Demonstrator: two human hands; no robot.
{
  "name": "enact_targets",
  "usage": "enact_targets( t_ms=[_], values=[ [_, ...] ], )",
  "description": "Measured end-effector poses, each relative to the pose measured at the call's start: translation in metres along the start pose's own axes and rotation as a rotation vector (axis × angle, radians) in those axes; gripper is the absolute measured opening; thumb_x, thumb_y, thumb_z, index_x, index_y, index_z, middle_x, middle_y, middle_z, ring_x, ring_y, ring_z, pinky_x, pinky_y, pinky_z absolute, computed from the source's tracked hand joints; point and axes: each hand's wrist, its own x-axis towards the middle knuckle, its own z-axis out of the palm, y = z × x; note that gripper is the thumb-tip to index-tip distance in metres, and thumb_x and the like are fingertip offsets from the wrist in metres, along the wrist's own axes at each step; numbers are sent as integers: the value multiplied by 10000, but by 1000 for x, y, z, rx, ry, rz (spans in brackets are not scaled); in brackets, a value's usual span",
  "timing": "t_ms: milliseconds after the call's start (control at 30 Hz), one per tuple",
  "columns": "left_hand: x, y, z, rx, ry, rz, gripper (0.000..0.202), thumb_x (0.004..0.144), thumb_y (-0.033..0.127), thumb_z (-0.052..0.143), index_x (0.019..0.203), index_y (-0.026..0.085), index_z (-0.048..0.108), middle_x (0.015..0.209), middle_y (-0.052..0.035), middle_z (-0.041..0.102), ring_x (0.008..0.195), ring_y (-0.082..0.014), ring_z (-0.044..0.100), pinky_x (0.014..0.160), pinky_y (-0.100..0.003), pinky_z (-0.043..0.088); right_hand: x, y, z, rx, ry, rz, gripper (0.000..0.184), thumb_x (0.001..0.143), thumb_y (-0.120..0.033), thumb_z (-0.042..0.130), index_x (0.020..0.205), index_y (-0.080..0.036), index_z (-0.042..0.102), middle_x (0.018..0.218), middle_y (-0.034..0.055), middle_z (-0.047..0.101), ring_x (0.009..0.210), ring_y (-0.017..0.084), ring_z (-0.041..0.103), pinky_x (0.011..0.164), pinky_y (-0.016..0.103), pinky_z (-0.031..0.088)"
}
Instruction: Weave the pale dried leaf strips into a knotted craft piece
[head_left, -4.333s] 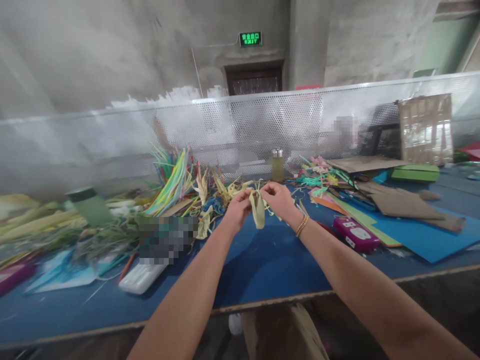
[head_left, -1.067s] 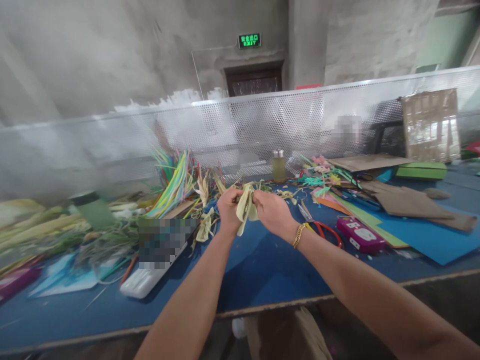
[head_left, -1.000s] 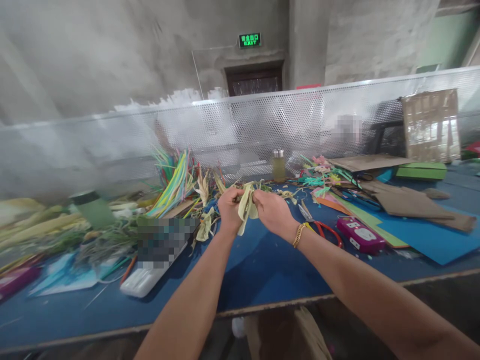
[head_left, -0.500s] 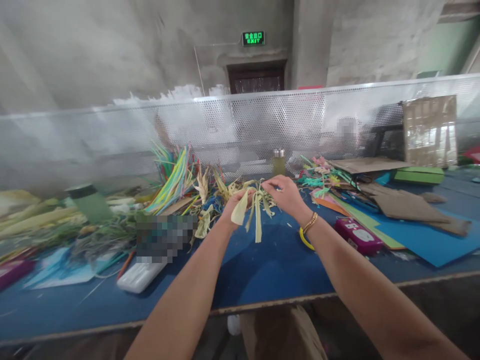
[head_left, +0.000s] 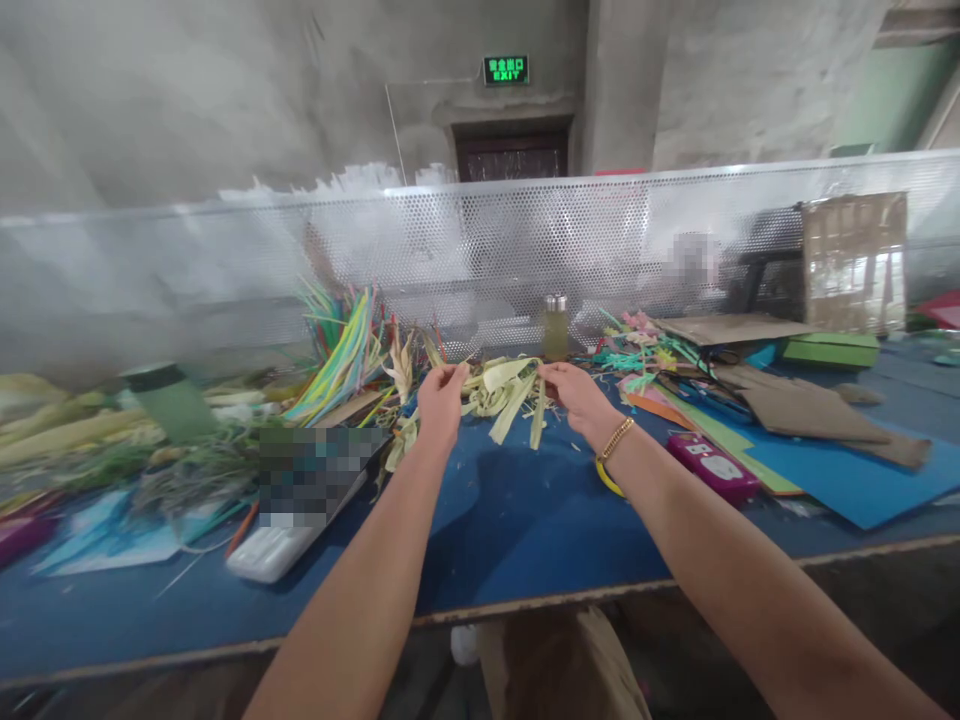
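Between my hands, just above the table, is a loose bundle of pale yellow-green dried strips that look like corn husk point(head_left: 510, 397), with several flat ends drooping toward me. My left hand point(head_left: 441, 402) is closed in a pinch at the bundle's left side, a thin pale bit showing at its fingertips. On the other side, my right hand point(head_left: 576, 398) pinches the strips between thumb and forefinger; a bracelet circles that wrist. A dried husk piece point(head_left: 400, 366) and a bunch of coloured stems point(head_left: 345, 350) lie left of my left hand.
A yellow tape ring point(head_left: 610, 480) lies below my right wrist, near a magenta case point(head_left: 712, 468). Blue paper point(head_left: 862, 485) and cardboard point(head_left: 810, 405) are on the right. A bottle point(head_left: 555, 328) stands behind the bundle; a green cup point(head_left: 171, 402) is at left. Perforated metal point(head_left: 555, 230) backs the table.
My hands have moved apart, the left one going left and slightly up. The husk strips, earlier bunched at my left hand, now spread between both hands.
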Motion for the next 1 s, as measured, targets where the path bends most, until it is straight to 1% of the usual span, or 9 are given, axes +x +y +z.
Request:
enact_targets(
  t_ms=[33,133,200,300,433,533,667,800,1000],
  values=[
    [-2,5,1,28,-40,8,284,721,435,684,607,176,663,536,12,524,522,-103,441,536,-246,342,1,1,0,16,-3,20,232,665,-349,661,622,-193,496,534,-62,465,490,83,399,517,250,326],
    [-11,15,8,99,-359,-5,349,748,466,650,558,175,677,495,-5,516,491,-113,429,516,-260,323,1,2,2,31,-28,22,256,667,-378,667,637,-198,488,527,-67,449,474,84,397,500,249,319],
    [-16,15,12,197,-447,48,287,750,429,649,607,188,708,485,11,507,482,-113,415,504,-253,307,0,2,4,58,-58,12,272,667,-405,676,672,-200,497,540,-71,451,473,83,397,496,246,315],
    [-18,7,14,282,-449,132,184,752,354,635,712,204,734,553,14,567,528,-124,451,514,-243,327,-3,2,7,111,-132,18,306,650,-427,701,711,-199,507,570,-68,471,485,81,404,501,245,323],
    [-15,-3,15,306,-464,136,187,782,303,591,826,210,747,609,6,602,566,-138,487,547,-247,361,-7,1,9,147,-200,36,307,635,-395,732,727,-189,524,589,-65,480,500,75,406,514,240,335],
    [-16,-4,18,330,-376,157,232,778,282,612,967,238,741,720,-10,670,652,-161,559,640,-269,418,-8,1,11,149,-198,26,296,636,-373,742,747,-183,545,593,-65,487,507,74,409,514,233,325],
    [-19,0,23,212,-370,181,147,769,282,639,851,223,746,847,-32,704,827,-189,608,785,-290,442,-8,5,12,134,-194,15,320,619,-396,759,722,-176,550,592,-58,512,516,76,413,527,237,318],
    [-21,1,24,122,-411,66,187,743,347,673,833,191,723,778,-19,683,719,-158,583,705,-273,449,-6,7,11,100,-211,4,294,636,-385,736,716,-174,549,587,-55,506,512,77,406,522,241,304],
    [-19,4,21,146,-308,74,167,646,339,758,718,191,727,635,-14,644,683,-172,581,637,-268,445,-7,1,7,-97,-246,-104,209,688,-286,677,831,-158,593,713,-6,606,614,99,509,610,258,388]
  ],
)
